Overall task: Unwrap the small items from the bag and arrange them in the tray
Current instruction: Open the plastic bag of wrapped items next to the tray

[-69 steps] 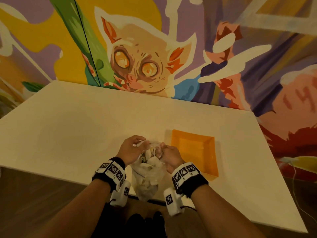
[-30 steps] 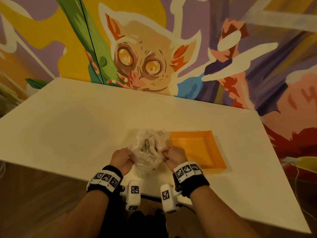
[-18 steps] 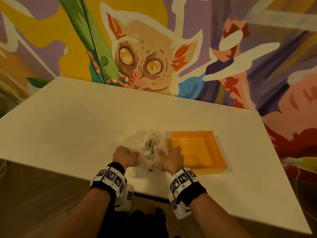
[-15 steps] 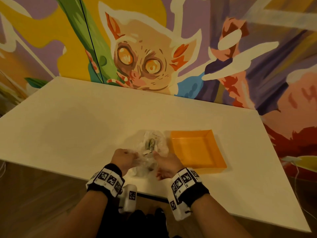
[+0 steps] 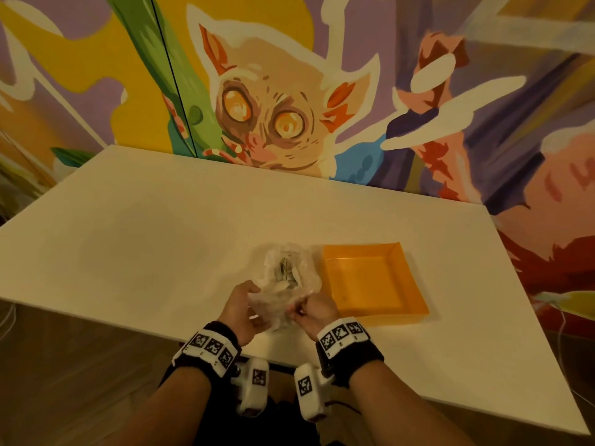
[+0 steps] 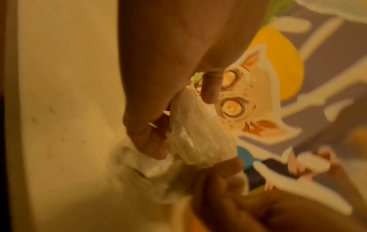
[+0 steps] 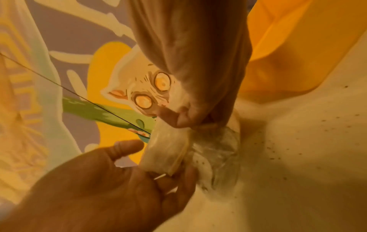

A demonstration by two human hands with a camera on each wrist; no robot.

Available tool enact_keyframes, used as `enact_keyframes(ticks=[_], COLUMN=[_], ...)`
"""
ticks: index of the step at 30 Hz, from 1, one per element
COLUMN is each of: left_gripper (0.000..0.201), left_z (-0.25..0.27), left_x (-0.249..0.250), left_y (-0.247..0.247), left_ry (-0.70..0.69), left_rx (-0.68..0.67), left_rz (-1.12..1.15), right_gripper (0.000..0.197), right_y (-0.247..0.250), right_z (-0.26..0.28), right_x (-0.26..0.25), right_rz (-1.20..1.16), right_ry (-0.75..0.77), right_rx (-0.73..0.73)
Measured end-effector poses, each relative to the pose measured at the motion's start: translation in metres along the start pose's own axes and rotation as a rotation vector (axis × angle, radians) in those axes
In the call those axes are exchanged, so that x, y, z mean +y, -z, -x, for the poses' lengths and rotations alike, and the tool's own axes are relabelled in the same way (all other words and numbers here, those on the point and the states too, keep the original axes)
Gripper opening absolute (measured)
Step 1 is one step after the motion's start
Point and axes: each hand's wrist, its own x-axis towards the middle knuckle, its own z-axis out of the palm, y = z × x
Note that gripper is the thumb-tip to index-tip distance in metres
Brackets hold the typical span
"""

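A: Where the fingers meet, what do they grip?

B: The left hand point(image 5: 240, 309) has its thumb and fingers curled onto a small clear-wrapped packet point(image 6: 200, 138), pinching its near end. The right hand point(image 5: 314, 313) pinches the other end of that same wrapped item between thumb and fingertips point(image 7: 178, 119). Both hands are closed on it, and the packet stretches between them just above the table.

A: And the bag?

B: The crumpled clear plastic bag point(image 5: 289, 268) lies on the table right behind the hands, its mouth open, with pale wrapped pieces and something darker showing inside. What those pieces are I cannot tell.

A: The tray?

B: An orange square tray point(image 5: 409, 304) sits just to the right of the bag, close to the right hand, with a raised rim all round. Nothing shows on its floor in the head view.

A: What is under it all?

B: A wide white table point(image 5: 145, 226), matte, with fine dark specks visible near the bag in the right wrist view. Its near edge runs under the wrists, which wear black bands with black-and-white square markers point(image 5: 209, 347).

A: And the room?

B: The table stands against a wall covered by a bright mural point(image 5: 267, 114): a wide-eyed, big-eared animal face with orange eyes, on purple, yellow and green shapes. Brown flooring shows below the table edge.
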Motion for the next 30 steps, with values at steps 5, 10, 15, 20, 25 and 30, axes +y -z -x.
enact_keyframes(ticks=[5,10,15,20,25,30], left_gripper=[0.045,0.015,0.022,0.021,0.014,0.006], left_z=[-0.017,-0.019,-0.005,-0.011,-0.015,-0.019], left_x=[-0.005,-0.005,-0.004,-0.002,-0.009,-0.004], left_y=[0.013,0.009,-0.001,-0.002,0.007,0.013], left_ry=[-0.148,-0.333,-0.278,-0.108,-0.051,-0.158], left_rx=[0.247,0.268,0.027,-0.08,0.094,0.185], left_rz=[-0.586,-0.4,0.029,0.409,0.15,-0.018], right_gripper=[0.024,0.031,0.011,0.028,0.04,0.037], right_y=[-0.001,-0.011,-0.008,-0.013,-0.006,0.002], right_z=[0.002,-0.001,0.003,0.001,0.0,0.005], right_x=[0.012,0.016,0.001,0.002,0.019,0.019], right_rz=[-0.031,-0.027,-0.05,-0.343,-0.09,0.13], right_ry=[0.028,-0.019,0.016,0.047,-0.049,0.049], right_rx=[0.053,0.031,0.017,-0.072,-0.016,0.191])
